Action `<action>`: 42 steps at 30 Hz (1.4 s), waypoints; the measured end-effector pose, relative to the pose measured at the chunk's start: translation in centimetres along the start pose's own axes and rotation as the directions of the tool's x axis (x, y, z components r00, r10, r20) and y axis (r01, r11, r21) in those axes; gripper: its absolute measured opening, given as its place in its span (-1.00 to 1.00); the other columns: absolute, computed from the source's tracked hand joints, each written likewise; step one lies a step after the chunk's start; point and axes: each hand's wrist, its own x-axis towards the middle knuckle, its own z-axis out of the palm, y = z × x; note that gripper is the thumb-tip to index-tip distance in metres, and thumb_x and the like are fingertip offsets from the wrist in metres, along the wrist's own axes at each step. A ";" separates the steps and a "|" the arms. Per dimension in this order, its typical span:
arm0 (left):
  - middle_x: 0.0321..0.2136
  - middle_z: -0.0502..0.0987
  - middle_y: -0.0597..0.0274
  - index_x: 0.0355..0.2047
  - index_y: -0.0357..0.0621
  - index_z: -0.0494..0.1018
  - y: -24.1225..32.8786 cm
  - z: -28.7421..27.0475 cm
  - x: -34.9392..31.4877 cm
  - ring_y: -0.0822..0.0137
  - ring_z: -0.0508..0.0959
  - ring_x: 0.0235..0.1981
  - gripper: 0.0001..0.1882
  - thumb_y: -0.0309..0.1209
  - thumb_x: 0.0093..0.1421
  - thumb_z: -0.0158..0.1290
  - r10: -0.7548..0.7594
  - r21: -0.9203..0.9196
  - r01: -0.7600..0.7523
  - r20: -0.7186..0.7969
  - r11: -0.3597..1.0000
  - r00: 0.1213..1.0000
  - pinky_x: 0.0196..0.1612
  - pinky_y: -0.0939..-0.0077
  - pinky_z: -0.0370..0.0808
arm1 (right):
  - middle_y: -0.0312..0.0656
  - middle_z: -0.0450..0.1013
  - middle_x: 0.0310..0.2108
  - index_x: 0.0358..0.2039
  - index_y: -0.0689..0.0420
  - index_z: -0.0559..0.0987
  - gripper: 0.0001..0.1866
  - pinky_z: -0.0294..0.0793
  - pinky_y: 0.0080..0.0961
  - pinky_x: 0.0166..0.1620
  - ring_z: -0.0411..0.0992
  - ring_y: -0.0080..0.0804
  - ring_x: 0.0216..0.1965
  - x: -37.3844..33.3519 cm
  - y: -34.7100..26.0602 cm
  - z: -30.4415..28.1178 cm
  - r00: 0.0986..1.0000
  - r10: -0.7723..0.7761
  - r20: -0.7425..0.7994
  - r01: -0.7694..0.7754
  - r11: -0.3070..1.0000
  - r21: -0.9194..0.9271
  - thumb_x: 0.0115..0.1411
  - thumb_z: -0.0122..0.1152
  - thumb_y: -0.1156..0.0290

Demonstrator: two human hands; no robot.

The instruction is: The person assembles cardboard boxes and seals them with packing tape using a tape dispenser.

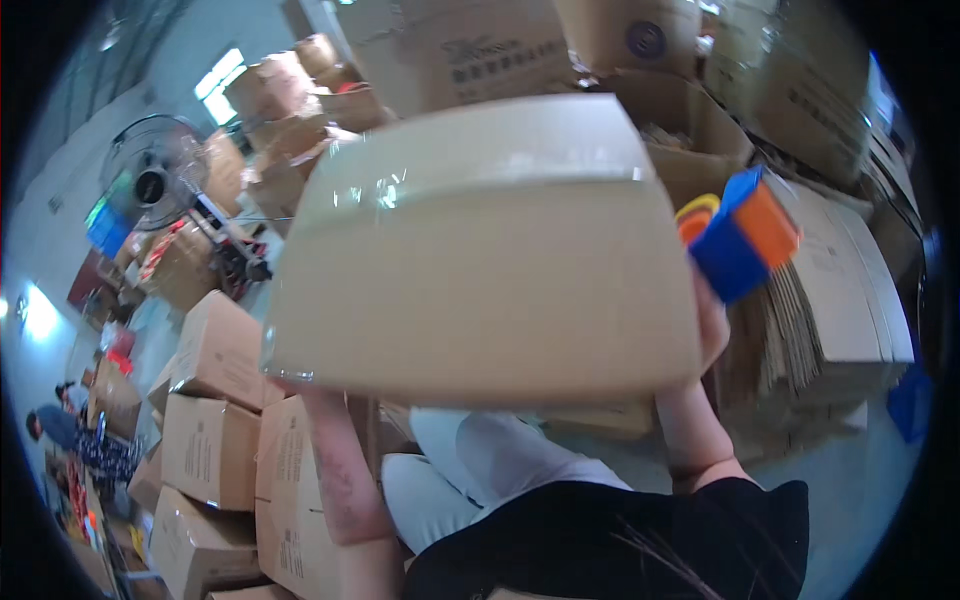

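Filling the middle, a taped carton (480, 290) is held up in front of the person's black shirt (610, 530). The left hand (300, 386), mostly hidden, supports its near left corner; the right hand (712, 330) holds its right side together with a blue-and-orange tape dispenser (745, 235). Stacked cartons (210, 450) stand left, flattened cardboard (835, 280) right, a fan (150, 185) far left.

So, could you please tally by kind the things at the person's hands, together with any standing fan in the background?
Taped carton: 1
Blue-and-orange handheld tool: 1
Standing fan: 1
Total: 3
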 end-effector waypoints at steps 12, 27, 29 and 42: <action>0.24 0.21 0.27 0.25 -0.21 0.21 20.5 16.4 4.0 0.35 0.18 0.27 -0.51 -0.20 0.43 -0.24 0.901 -0.980 -0.125 -0.190 -0.153 0.390 0.27 0.45 0.13 | -0.12 0.45 0.07 0.14 0.31 0.43 -0.59 0.31 -0.43 0.19 0.40 -0.37 0.09 -6.2 12.1 -10.4 0.896 0.308 -0.319 -0.413 0.842 -0.348 0.28 0.10 0.50; -0.02 0.35 0.10 0.14 -0.05 0.15 32.4 24.1 6.1 0.24 0.38 0.01 -0.36 -0.39 0.04 0.11 0.911 -0.845 0.532 0.174 -0.057 0.374 0.11 0.36 0.34 | -0.04 0.51 -0.15 0.16 0.03 0.45 -0.40 0.48 -0.31 -0.05 0.51 -0.17 -0.14 -12.9 3.0 -11.5 0.800 0.304 0.517 -0.038 0.886 -0.462 0.08 0.04 0.75; -0.03 0.39 0.10 0.12 -0.07 0.25 33.0 24.3 6.9 0.25 0.39 0.03 -0.44 -0.40 0.07 0.09 0.920 -0.936 0.343 0.065 -0.077 0.386 0.10 0.33 0.36 | -0.02 0.50 -0.19 0.29 -0.08 0.28 -0.23 0.50 -0.28 -0.12 0.51 -0.16 -0.18 -11.2 2.7 -12.6 0.768 0.251 0.590 0.043 0.898 -0.437 0.03 0.05 0.72; 0.00 0.48 0.16 0.08 -0.24 0.44 15.4 9.3 -9.5 0.37 0.41 0.08 -0.59 -0.21 0.36 -0.01 0.995 -0.951 0.291 -0.100 -0.104 0.029 0.16 0.42 0.32 | -0.39 0.31 -0.61 0.12 -0.34 0.30 -0.25 0.32 -0.47 -0.58 0.34 -0.31 -0.65 -5.7 1.5 -11.3 0.506 0.002 0.863 0.113 0.991 -0.068 -0.05 0.53 0.21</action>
